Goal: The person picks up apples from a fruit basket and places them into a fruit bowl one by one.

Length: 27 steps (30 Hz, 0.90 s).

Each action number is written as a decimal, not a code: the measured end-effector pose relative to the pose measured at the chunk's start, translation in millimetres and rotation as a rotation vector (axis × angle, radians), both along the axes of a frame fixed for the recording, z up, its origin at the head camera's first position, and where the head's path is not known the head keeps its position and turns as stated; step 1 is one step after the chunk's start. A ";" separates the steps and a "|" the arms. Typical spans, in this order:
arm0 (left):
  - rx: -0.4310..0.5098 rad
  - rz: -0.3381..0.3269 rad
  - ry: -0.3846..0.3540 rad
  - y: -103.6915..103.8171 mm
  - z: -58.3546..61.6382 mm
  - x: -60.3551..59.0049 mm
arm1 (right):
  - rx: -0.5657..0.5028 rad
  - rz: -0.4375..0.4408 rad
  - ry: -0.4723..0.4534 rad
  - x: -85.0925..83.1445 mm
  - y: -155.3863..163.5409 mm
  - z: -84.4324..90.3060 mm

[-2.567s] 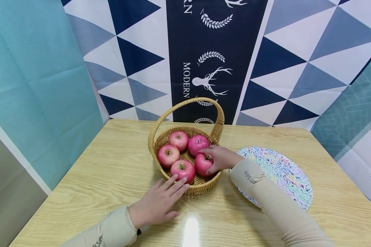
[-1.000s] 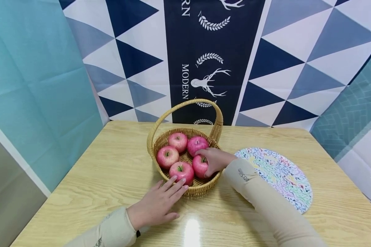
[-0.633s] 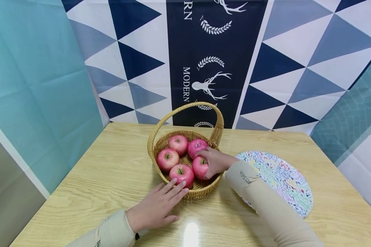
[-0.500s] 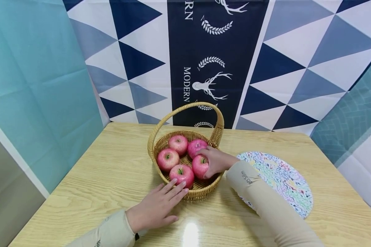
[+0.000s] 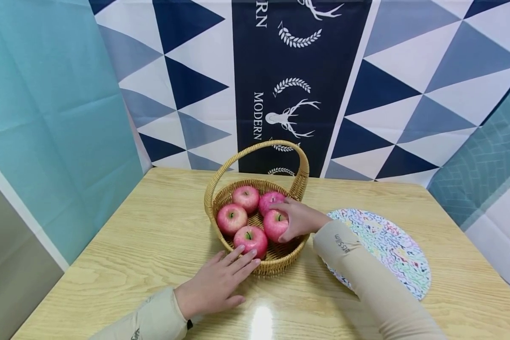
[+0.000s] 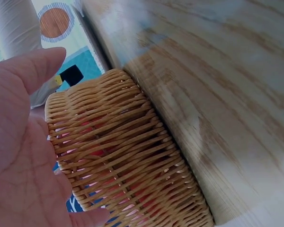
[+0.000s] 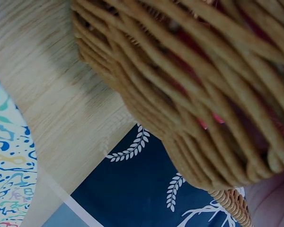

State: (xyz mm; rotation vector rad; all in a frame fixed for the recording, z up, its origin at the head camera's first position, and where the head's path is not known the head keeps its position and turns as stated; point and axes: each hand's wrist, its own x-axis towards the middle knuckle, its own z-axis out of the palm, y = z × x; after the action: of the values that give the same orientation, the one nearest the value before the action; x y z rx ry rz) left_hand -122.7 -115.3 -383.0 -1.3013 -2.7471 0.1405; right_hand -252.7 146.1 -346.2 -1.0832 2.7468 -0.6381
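A round wicker basket (image 5: 276, 267) with a tall arched handle stands on the table and holds several apples. In the head view my right hand (image 5: 299, 218) reaches over the rim and grips the right front apple (image 5: 275, 225), thumb in front and fingers behind. Behind that fruit lies a darker pink apple (image 5: 270, 200). My left hand (image 5: 216, 285) has its fingers straight, fingertips at the front rim beside the front apple (image 5: 250, 241). The left wrist view shows my left palm (image 6: 19, 142) beside the woven wall. Weave fills much of the right wrist view, hiding the right fingers.
A round, flat, colourfully patterned mat (image 5: 391, 250) lies to the right of the basket, partly under my right forearm. The wooden table (image 5: 161, 226) ends at a patterned cloth backdrop (image 5: 289, 85) behind the basket.
My right hand has settled around the right front apple, and in the last half second both have shifted slightly upward in view. My left hand has hardly moved.
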 end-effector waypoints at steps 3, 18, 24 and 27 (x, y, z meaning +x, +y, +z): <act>-0.010 0.007 0.004 0.9 -0.1 0.2 | -0.016 -0.001 0.006 0.4 0.0 2.0; -0.001 0.002 0.022 0.8 -0.2 2.2 | -0.011 0.017 0.062 2.4 -3.3 8.7; 0.019 0.011 0.036 0.0 -1.8 3.4 | -0.041 0.041 0.054 5.3 -2.5 11.5; 0.017 0.023 0.037 0.9 -1.2 3.1 | -0.051 0.044 0.045 7.4 0.1 14.2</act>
State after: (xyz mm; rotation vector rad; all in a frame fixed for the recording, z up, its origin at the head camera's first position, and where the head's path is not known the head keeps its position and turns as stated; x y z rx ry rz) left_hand -119.6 -114.4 -384.2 -1.2508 -2.7266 0.1407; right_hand -245.3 146.1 -332.1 -1.1798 2.7493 -0.6893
